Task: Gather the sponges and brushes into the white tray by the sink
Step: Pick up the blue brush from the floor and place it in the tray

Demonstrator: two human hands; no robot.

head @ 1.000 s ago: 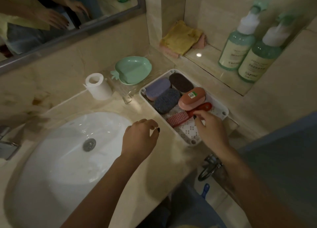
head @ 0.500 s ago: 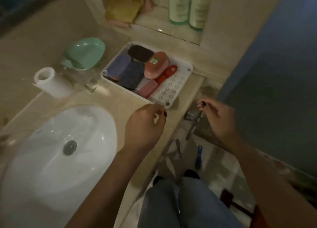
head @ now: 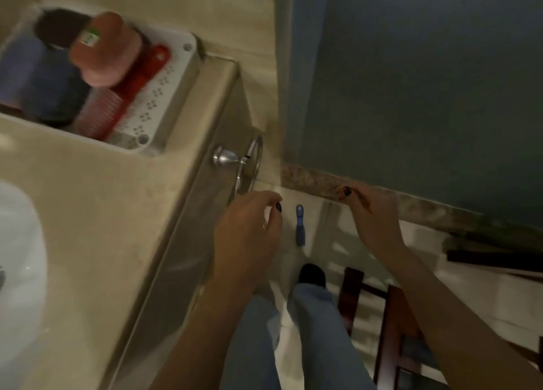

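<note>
Whole frame smeared by motion blur. White tray (head: 176,75) at the counter's end, cut off at the left edge; inside, a pink brush (head: 105,48) lying over a red brush (head: 129,87), dark sponges (head: 44,87) beside them only partly seen. Green-and-white sticker (head: 89,37) on the pink brush, its print unreadable. Blue brush (head: 299,225) down on the floor between both hands. Left hand (head: 246,242) loosely curled, empty; right hand (head: 373,216) half-open, empty. Sink (head: 17,242) cropped at left
</note>
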